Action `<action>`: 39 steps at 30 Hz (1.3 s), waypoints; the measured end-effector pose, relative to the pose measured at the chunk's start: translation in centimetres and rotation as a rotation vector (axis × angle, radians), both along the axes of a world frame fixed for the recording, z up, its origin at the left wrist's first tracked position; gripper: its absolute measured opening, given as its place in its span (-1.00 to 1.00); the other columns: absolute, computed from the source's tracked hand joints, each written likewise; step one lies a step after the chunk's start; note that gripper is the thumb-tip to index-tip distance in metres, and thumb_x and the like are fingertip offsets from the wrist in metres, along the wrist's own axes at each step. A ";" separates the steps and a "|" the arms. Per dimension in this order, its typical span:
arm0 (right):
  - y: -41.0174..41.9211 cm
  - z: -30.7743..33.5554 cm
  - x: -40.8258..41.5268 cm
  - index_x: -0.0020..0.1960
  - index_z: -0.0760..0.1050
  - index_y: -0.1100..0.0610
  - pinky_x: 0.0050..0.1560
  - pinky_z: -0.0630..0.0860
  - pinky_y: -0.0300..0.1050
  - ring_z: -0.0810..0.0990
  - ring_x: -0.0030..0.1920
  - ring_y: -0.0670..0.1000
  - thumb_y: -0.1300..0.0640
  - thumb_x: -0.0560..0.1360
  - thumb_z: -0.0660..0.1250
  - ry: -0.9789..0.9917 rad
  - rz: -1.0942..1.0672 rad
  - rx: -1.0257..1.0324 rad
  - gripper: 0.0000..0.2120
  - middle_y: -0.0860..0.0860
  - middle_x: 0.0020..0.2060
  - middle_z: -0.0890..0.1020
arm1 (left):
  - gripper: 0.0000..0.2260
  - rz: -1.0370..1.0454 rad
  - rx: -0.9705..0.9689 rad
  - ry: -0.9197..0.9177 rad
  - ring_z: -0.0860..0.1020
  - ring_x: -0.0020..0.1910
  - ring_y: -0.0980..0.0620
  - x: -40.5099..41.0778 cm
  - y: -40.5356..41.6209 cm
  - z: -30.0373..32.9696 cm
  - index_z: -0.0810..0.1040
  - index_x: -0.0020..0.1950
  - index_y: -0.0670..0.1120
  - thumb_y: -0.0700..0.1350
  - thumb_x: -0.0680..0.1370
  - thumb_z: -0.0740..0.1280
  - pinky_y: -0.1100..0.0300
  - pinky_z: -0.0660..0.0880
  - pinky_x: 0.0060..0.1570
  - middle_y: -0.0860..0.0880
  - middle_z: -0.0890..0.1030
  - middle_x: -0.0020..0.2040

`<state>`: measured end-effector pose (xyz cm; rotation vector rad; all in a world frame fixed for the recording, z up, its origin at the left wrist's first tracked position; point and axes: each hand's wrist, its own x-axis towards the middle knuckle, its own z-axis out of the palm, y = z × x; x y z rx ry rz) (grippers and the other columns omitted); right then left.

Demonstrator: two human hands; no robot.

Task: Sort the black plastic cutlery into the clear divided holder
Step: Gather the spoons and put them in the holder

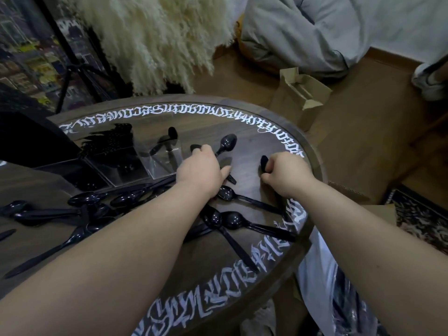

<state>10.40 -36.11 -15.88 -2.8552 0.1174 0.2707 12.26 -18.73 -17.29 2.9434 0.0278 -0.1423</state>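
Several black plastic spoons [232, 220] lie scattered over the round dark table [254, 141] with white lettering on its rim. The clear divided holder [155, 163] stands at the back left; black forks [109, 139] fill its far compartments and one piece leans in the near right compartment. My left hand [202, 169] grips a black spoon [226, 143] by the handle, bowl pointing away, just right of the holder. My right hand [286, 174] is curled round black cutlery handles [264, 163] whose ends stick up past the fingers.
More spoons [89, 198] are piled at the table's left. An open cardboard box [300, 95] and a grey cushion [315, 27] lie on the floor beyond. A fluffy cream plume [155, 37] hangs behind the table. Plastic bags [327, 275] sit at the lower right.
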 end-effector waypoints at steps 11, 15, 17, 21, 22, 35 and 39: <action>0.4 -0.9 -0.6 0.18 0.42 0.08 -0.10 0.41 -0.09 0.54 0.04 0.15 0.10 0.48 0.39 -0.088 -0.061 0.203 -0.70 0.10 -0.03 0.61 | -0.87 -0.009 -0.001 0.103 0.45 -0.13 -0.13 0.4 -0.3 0.8 0.33 -0.10 -0.10 -0.11 0.52 0.28 0.11 0.36 -0.21 -0.07 0.49 -0.12; 0.8 -0.4 -1.1 0.18 0.45 0.11 -0.07 0.40 -0.11 0.53 0.05 0.14 0.13 0.49 0.37 -0.114 -0.032 0.212 -0.72 0.09 -0.02 0.61 | -0.93 -0.045 0.047 0.122 0.45 -0.11 -0.12 -0.5 -0.1 1.1 0.43 -0.01 -0.12 -0.15 0.56 0.20 0.11 0.37 -0.18 -0.12 0.54 -0.02; 1.2 0.0 -1.4 0.18 0.48 0.14 0.02 0.43 -0.08 0.53 0.07 0.15 0.12 0.51 0.34 -0.129 -0.009 0.185 -0.74 0.09 0.01 0.61 | -0.93 -0.072 0.055 0.104 0.42 -0.13 -0.11 -1.0 0.1 1.3 0.40 0.03 -0.13 -0.19 0.57 0.18 0.09 0.36 -0.19 -0.14 0.55 0.04; 2.3 1.1 -1.9 0.21 0.50 0.17 -0.05 0.41 -0.11 0.54 0.04 0.15 0.10 0.52 0.30 -0.173 -0.012 0.207 -0.71 0.12 0.02 0.61 | -0.95 -0.112 0.004 -0.038 0.46 -0.17 -0.14 -3.2 1.6 2.4 0.36 -0.03 -0.12 -0.15 0.59 0.17 0.09 0.34 -0.24 -0.13 0.58 -0.04; 2.9 1.5 -2.1 0.24 0.49 0.17 -0.06 0.38 -0.13 0.54 0.06 0.15 0.09 0.53 0.30 -0.182 -0.010 0.224 -0.68 0.12 0.04 0.61 | -0.92 -0.115 -0.015 -0.066 0.49 -0.15 -0.16 -4.1 2.3 2.8 0.37 -0.04 -0.11 -0.12 0.60 0.15 0.09 0.35 -0.23 -0.12 0.58 -0.06; 14.9 5.4 -9.6 -0.02 0.55 0.05 0.06 0.52 -0.12 0.60 -0.04 0.00 0.25 0.47 0.36 -0.130 0.058 0.792 -0.87 -0.10 -0.17 0.62 | -0.79 0.222 -0.747 0.164 0.35 -0.49 0.09 -16.5 14.1 7.5 0.48 -0.25 -0.10 -0.22 0.57 0.17 0.28 0.27 -0.50 0.02 0.48 -0.43; 17.4 5.1 -11.8 -0.16 0.50 0.06 -0.07 0.50 -0.10 0.57 -0.17 -0.01 0.23 0.42 0.40 -0.155 0.099 0.795 -0.89 -0.13 -0.29 0.57 | -0.74 0.261 -0.791 0.200 0.32 -0.46 0.03 -19.4 15.9 7.8 0.45 -0.28 -0.10 -0.12 0.60 0.14 0.21 0.26 -0.41 0.00 0.42 -0.45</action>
